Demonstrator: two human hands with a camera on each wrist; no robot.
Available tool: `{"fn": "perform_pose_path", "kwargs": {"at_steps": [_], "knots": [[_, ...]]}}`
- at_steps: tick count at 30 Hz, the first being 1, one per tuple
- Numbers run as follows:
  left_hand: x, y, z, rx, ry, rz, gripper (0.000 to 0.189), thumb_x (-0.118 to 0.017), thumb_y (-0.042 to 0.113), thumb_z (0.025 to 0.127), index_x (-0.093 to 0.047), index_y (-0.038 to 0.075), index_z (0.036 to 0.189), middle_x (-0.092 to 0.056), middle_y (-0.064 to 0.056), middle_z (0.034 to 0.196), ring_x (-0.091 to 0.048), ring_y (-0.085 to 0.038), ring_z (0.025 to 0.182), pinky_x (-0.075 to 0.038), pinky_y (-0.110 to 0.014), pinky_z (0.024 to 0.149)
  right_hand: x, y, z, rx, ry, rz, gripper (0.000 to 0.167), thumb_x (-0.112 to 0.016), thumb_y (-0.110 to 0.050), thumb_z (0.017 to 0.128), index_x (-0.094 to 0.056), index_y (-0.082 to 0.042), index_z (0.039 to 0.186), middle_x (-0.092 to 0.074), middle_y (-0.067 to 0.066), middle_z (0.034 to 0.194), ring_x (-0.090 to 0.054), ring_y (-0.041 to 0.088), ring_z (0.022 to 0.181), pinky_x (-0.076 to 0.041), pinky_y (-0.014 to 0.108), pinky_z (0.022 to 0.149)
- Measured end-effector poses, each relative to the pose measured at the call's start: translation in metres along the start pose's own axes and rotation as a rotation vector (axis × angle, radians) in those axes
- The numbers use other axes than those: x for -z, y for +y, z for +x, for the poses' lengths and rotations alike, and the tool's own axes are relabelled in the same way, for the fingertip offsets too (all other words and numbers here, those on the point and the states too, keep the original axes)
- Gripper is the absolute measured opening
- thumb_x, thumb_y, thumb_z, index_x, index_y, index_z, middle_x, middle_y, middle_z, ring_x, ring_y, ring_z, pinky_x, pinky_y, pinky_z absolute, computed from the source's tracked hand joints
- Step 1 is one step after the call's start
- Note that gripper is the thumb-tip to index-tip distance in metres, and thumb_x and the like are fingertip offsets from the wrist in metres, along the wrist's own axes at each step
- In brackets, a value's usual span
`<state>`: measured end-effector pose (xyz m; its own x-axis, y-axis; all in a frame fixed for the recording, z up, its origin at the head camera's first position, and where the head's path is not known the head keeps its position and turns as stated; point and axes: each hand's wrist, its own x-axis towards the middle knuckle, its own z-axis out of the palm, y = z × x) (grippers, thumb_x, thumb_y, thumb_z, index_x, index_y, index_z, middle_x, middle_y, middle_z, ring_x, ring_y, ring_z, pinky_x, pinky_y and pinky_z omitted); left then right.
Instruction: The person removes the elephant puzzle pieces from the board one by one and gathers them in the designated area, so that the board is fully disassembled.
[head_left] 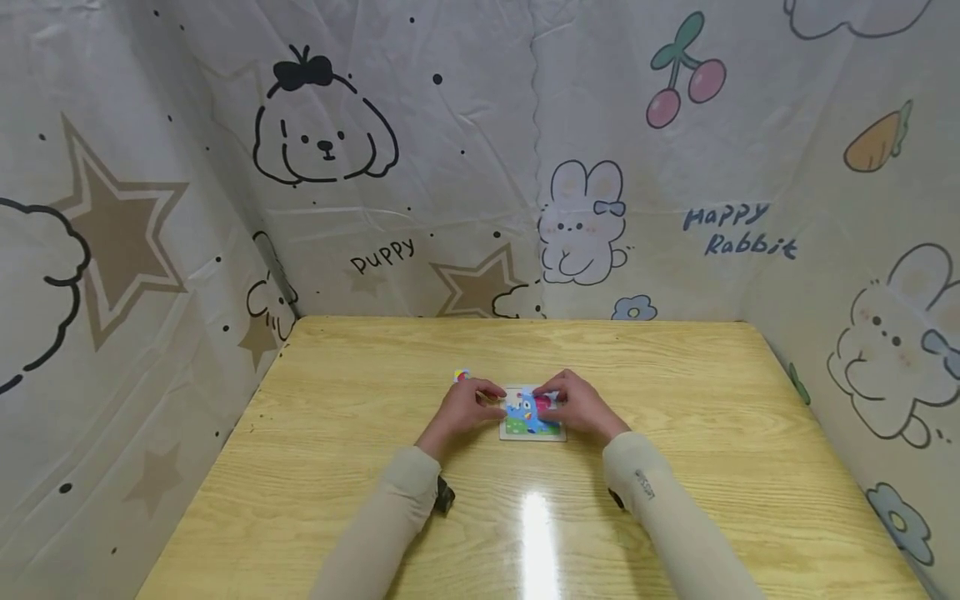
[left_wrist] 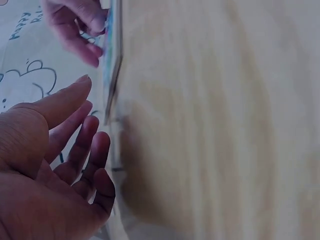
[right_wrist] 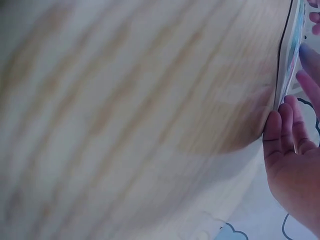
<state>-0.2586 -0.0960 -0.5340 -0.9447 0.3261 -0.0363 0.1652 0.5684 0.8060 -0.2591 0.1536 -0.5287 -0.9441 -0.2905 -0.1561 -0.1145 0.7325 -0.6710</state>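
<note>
A small jigsaw puzzle board (head_left: 516,435) with a pale frame and a bright blue, green and pink cartoon picture lies on the table between the hands. My left hand (head_left: 468,408) is at the board's left edge; in the left wrist view its thumb and fingers are apart, with nothing between them. My right hand (head_left: 583,407) reaches over the board's right side, thumb and forefinger on a blue-and-pink puzzle piece (head_left: 543,403). In the right wrist view its other fingers (right_wrist: 286,125) bend at the board's edge. The board's upper left shows a pale area.
Just beyond my left hand lies a loose colourful puzzle piece (head_left: 461,375), partly covered by that hand. The wooden table (head_left: 675,367) is bordered at the back and both sides by a printed cloth (head_left: 465,125). Glare marks the table's near middle.
</note>
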Motion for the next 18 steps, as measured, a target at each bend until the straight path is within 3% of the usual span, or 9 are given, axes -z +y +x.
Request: {"fn": "perform_pose_path", "kwargs": {"at_steps": [11,18], "knots": [[-0.0098,0.0024,-0.0008,0.010,0.018,0.048,0.024,-0.087,0.016,0.084,-0.080,0.010,0.106,-0.073,-0.006,0.104,-0.061,-0.019,0.093,-0.050,-0.034,0.085,-0.0019,0.0035,0.0034,0.005,0.006,0.032,0.030,-0.079,-0.015,0.093,-0.077,-0.017,0.123,-0.056,0.008,0.119,-0.052,0.026,0.106,-0.047,0.045,0.096],[-0.0115,0.0041,0.0013,0.023,0.032,0.098,0.024,-0.088,0.018,0.084,-0.080,0.012,0.106,-0.074,-0.005,0.104,-0.063,-0.017,0.094,-0.050,-0.032,0.084,-0.0050,0.0020,0.0052,0.005,0.023,0.016,0.029,-0.080,-0.020,0.093,-0.077,-0.016,0.122,-0.055,0.008,0.119,-0.051,0.025,0.103,-0.046,0.041,0.091]]}}
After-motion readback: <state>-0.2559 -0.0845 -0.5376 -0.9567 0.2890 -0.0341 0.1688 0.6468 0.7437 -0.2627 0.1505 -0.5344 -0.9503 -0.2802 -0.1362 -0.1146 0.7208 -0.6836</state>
